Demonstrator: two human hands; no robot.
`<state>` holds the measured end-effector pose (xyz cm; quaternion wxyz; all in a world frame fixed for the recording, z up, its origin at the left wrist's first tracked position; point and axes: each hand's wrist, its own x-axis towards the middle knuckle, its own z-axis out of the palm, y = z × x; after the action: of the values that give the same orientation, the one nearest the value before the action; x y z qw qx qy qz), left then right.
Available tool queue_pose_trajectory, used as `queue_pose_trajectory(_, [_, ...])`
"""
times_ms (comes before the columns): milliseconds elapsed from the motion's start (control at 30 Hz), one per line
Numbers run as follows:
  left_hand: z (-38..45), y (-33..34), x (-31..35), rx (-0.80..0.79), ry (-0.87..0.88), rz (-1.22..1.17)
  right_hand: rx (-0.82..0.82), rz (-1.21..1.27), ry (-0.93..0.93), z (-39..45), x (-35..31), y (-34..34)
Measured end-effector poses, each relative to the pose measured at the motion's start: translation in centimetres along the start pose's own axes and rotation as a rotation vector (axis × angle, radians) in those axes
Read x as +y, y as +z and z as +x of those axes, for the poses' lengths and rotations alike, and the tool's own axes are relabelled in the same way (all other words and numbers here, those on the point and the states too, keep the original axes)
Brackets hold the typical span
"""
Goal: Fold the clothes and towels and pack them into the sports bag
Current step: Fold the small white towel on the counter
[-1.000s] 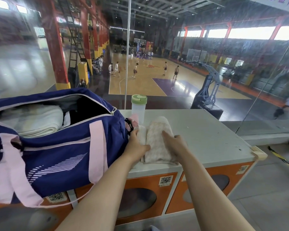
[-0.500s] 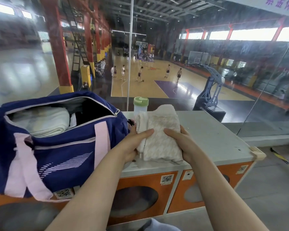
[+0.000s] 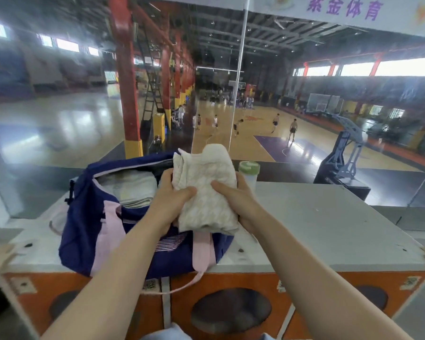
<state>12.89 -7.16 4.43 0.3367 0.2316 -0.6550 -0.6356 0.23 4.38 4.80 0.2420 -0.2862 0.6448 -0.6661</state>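
We stood at a grey countertop on orange cabinets, a glass wall beyond it looking onto a basketball court with red pillars. Left of our grip sat the navy sports bag, unzipped, with a pale folded towel already inside. Our left hand clutched the folded white towel with its thumb across the front, and our right hand clasped the opposite side the same way. The bundle hung off the counter, over the bag's right end and near its opening. Just behind our right hand stood a green-lidded bottle. Further right, the counter ran bare to its taped corner.
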Motion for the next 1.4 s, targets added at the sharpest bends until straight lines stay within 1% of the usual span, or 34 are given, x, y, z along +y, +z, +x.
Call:
queue_pose_trajectory(133, [2.0, -5.0, -0.1, 0.092, -0.1, 0.014, -0.042, -0.164, -0.074, 2.1, -0.2, 4.5])
queue_pose_trajectory(233, [3.4, -7.5, -1.0, 0.138, -0.244, 0.091, 0.02, -0.437, -0.162, 4.0, 0.6, 6.1])
queue_pose_trajectory(300, [4.1, -8.1, -1.4, 0.132, -0.312, 0.163, 0.065, -0.689, -0.29, 5.3, 1.4, 6.3])
queue_pose_trajectory(367, [4.9, -8.1, -1.6, 0.105, -0.341, 0.208, 0.095, -1.02, -0.389, 6.8, 1.9, 6.4])
queue_pose_trajectory(433, [5.7, -8.0, -1.5, 0.063, -0.364, 0.24, 0.107, -1.263, -0.385, 8.3, 1.8, 6.5])
queue_pose_trajectory(533, [6.4, -7.8, -1.1, -0.003, -0.376, 0.26, 0.06, -1.43, -0.336, 10.0, 1.5, 6.6])
queue_pose_trajectory(667, [7.3, -7.8, -1.1, -0.006, -0.321, 0.351, 0.074, -1.735, -0.499, 11.4, 1.3, 6.6])
queue_pose_trajectory(767, [7.9, -7.7, -1.0, -0.038, -0.283, 0.493, 0.057, -1.795, -0.558, 12.2, 0.8, 6.6])
queue_pose_trajectory(867, [8.6, -7.3, -0.5, -0.077, -0.29, 0.594, 0.132, -1.77, -0.613, 12.6, -0.7, 6.5])
queue_pose_trajectory(933, [9.6, -6.7, -0.5, -0.096, -0.344, 0.512, 0.128, -1.768, -0.66, 12.5, -1.5, 6.7])
queue_pose_trajectory(967, [9.9, -6.2, -0.5, -0.108, -0.377, 0.445, 0.109, -1.76, -0.657, 12.4, -1.8, 6.9])
queue_pose_trajectory(1033, [10.7, -5.4, -0.4, -0.093, -0.382, 0.342, 0.095, -1.698, -0.626, 12.2, -2.4, 7.0])
queue_pose_trajectory(1100, [11.8, -4.6, -0.6, -0.017, -0.366, 0.233, 0.124, -1.605, -0.615, 12.2, -2.9, 6.7])
queue_pose_trajectory(1133, [12.2, -4.4, -0.6, 0.017, -0.334, 0.217, 0.136, -1.563, -0.602, 12.3, -3.3, 6.5])
queue_pose_trajectory(1233, [12.7, -4.3, -0.2, 0.101, -0.243, 0.261, 0.147, -1.454, -0.553, 12.6, -4.4, 5.9])
queue_pose_trajectory(1267, [12.6, -4.4, -0.5, 0.129, -0.249, 0.153, 0.154, -1.424, -0.556, 12.7, -4.5, 5.8])
queue_pose_trajectory(1300, [12.5, -4.5, -1.2, 0.113, -0.238, -0.032, 0.158, -1.406, -0.561, 12.9, -4.6, 5.7])
queue_pose_trajectory(1333, [12.3, -4.6, -1.9, 0.104, -0.192, -0.103, 0.154, -1.4, -0.563, 12.9, -4.4, 5.6])
queue_pose_trajectory(1367, [12.4, -4.9, -3.3, 0.17, -0.196, -0.097, 0.147, -1.404, -0.56, 12.9, -4.2, 5.6])
queue_pose_trajectory(1400, [12.5, -5.2, -4.5, 0.2, -0.186, -0.012, 0.141, -1.408, -0.555, 12.8, -3.8, 5.4])
